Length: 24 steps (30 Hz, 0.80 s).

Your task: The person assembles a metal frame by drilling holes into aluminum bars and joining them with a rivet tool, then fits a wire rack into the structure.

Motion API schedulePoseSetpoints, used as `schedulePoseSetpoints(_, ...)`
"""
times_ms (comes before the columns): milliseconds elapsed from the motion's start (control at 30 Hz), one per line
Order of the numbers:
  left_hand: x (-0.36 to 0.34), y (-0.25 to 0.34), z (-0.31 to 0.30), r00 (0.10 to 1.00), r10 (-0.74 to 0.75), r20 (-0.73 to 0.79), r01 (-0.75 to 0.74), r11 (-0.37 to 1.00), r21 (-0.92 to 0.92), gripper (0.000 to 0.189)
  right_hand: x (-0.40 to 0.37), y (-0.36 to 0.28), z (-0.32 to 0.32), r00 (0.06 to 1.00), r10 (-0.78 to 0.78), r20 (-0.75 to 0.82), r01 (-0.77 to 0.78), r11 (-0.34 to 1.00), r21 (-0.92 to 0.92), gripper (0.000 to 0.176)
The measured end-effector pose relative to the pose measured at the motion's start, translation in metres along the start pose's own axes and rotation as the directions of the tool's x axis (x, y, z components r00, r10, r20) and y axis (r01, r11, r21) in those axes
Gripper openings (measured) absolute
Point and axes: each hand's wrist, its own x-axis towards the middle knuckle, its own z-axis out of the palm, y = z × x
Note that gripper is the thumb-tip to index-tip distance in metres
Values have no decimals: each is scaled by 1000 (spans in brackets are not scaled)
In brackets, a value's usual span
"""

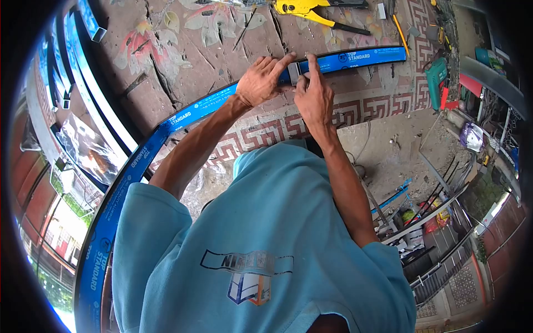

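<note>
A long aluminium profile (pixel 206 104) in blue "TOP STANDARD" film lies across the worktable and runs past its left edge. A small grey metal piece (pixel 294 73) sits across the profile. My left hand (pixel 259 80) grips the profile just left of that piece, its index finger reaching to the piece's far side. At the right side of the piece is my right hand (pixel 315 100); its thumb and index finger close around the piece, and its other fingers are curled. The underside of the piece is hidden.
A yellow-handled cutter tool (pixel 305 12) lies at the table's far edge. A green power tool (pixel 436 83) and an orange pencil (pixel 400 33) are at the right. More film-covered profiles (pixel 83 72) stand at the left. Metal bars and clutter (pixel 433 222) fill the lower right.
</note>
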Motion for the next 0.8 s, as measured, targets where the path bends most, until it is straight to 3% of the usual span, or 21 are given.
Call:
schedulePoseSetpoints(67, 0, 1, -1, 1000, 10, -24, -10, 1000, 21, 91, -1, 4, 3, 999, -36, -32, 37, 999, 30, 62)
schedulePoseSetpoints(167, 1, 21, -9, 991, 66, -119, -71, 996, -46, 79, -8, -4, -16, 998, 61, 34, -59, 997, -52, 60)
schedulePoseSetpoints(200, 0, 19, -10, 991, 65, -119, -70, 997, -40, 79, -6, -6, -16, 998, 58, 34, -57, 997, -46, 60)
schedulePoseSetpoints(267, 0, 16, -11, 976, 211, -57, -203, 971, 128, 69, -1, -7, -16, 998, 34, 52, -31, 998, -62, 62)
schedulePoseSetpoints(367, 0, 10, -11, 957, 290, -18, -285, 949, 138, 61, 7, -10, -10, 990, 20, 140, -3, 993, -118, 66)
schedulePoseSetpoints(400, 1, 9, -11, 953, 301, -22, -295, 945, 139, 60, 8, -6, -4, 991, -69, 113, 81, 990, -113, 70)
schedulePoseSetpoints(500, 1, 8, -10, 948, 318, 4, -314, 936, 156, 57, 9, 1, -2, 993, 29, 115, -27, 999, -25, 69)
schedulePoseSetpoints(667, 9, 19, -14, 959, 282, -22, -278, 955, 105, 50, 8, 8, 2, 999, 7, 43, -9, 999, 38, 68)
schedulePoseSetpoints(800, 10, 17, -3, 975, 220, -39, -214, 971, 106, 49, 8, 13, 5, 997, 81, -13, -79, 990, 117, 66)
